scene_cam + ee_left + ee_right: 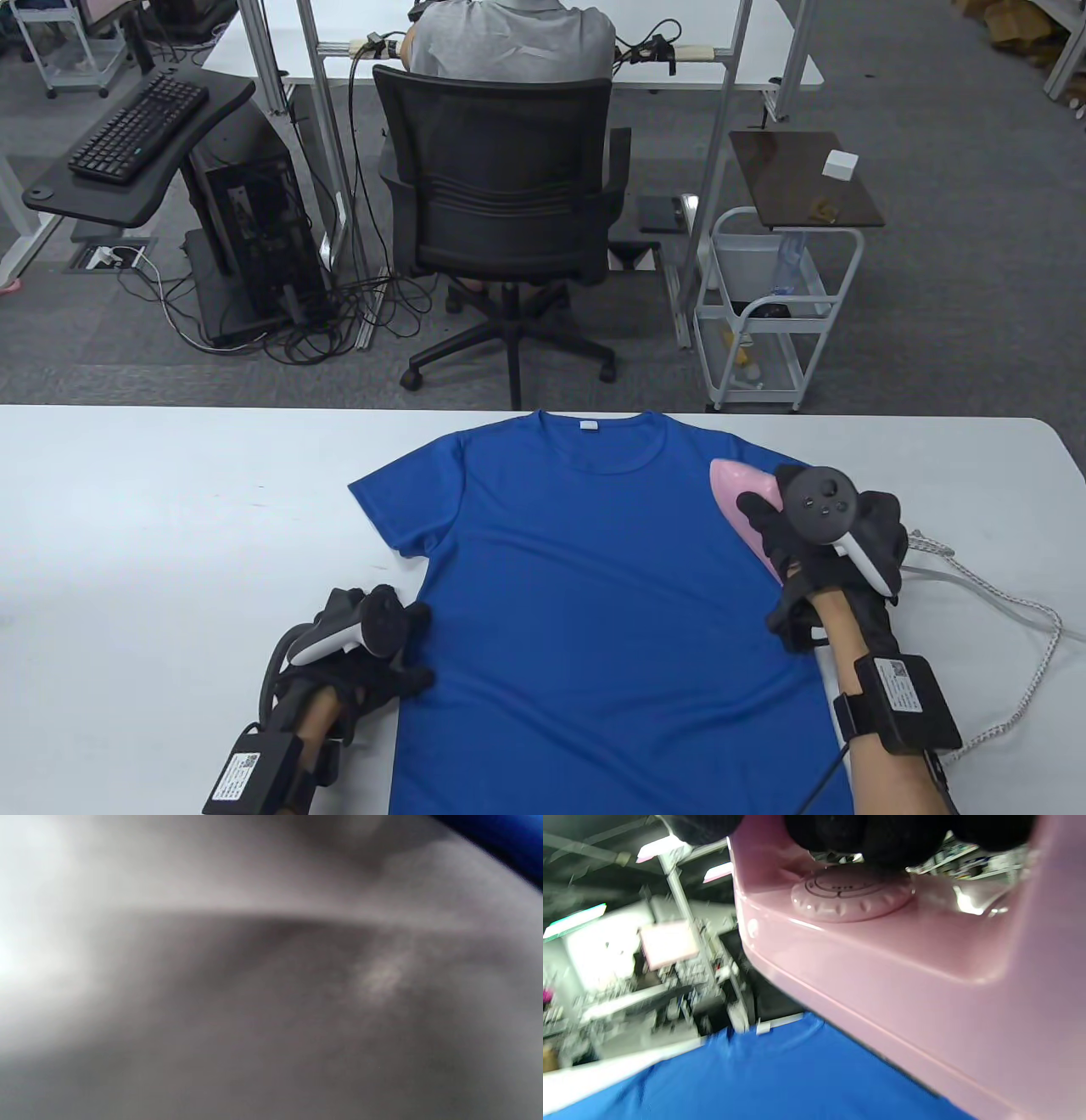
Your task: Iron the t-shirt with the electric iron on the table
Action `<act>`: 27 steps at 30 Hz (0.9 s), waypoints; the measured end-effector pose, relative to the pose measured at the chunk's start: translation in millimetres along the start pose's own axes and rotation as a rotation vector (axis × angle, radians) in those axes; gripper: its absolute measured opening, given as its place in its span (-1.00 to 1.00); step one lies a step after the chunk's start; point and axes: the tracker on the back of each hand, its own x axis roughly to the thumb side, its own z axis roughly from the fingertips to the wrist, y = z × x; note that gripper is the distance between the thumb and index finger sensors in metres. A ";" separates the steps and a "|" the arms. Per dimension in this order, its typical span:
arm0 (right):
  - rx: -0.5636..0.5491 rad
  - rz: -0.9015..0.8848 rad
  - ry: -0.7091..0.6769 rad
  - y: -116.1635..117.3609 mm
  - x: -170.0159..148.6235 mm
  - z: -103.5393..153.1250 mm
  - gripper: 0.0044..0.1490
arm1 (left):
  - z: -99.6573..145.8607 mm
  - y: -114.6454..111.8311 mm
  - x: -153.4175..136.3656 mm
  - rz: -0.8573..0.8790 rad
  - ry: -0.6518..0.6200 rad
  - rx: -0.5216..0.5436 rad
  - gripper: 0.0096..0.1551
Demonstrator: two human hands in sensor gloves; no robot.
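Shirt [611, 594] lies flat, lower centre of the table view, collar toward the top, on the table [170, 475]. Thin, soft knit: will likely bunch or slide under a push, so it wants pinning at an edge. Left hand [356, 645] rests on the shirt's left edge, lower left of frame; fingers look spread, not closed on anything. Left wrist view is pure blur, so no confirmation there.

Right hand [814, 543] grips the iron [747, 492] by its handle, right of frame, sole over the right shoulder/sleeve. Iron is rigid, probably heavy enough to press by itself; handle is the only safe hold. Dial [850, 893] sits just under the fingers [865, 836]. Cord [1010, 611] trails right and could snag.

Containers: only a cart [780, 314] behind the table, with small items I can't identify.
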 end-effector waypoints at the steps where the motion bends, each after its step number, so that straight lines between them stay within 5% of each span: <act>1: 0.056 0.055 -0.037 6.4 4.3 5.7 -0.12 | 0.0 -0.4 -1.0 0.008 -0.006 0.000 0.02; 8: 0.362 0.149 -0.150 66.1 0.8 43.4 -0.12 | 0.5 -1.9 -2.3 0.004 -0.023 0.020 0.00; 11: 0.402 0.167 -0.145 86.9 -5.9 50.8 -0.10 | 0.6 -1.6 -2.1 0.004 -0.021 0.016 -0.01; 13: 0.297 0.130 -0.159 85.0 -9.4 53.7 -0.09 | 0.7 -1.6 -1.9 0.004 -0.017 0.016 -0.01; 27: 0.448 0.052 -0.235 76.0 -11.5 105.2 -0.07 | 0.7 -1.0 -1.3 0.016 -0.005 0.019 -0.01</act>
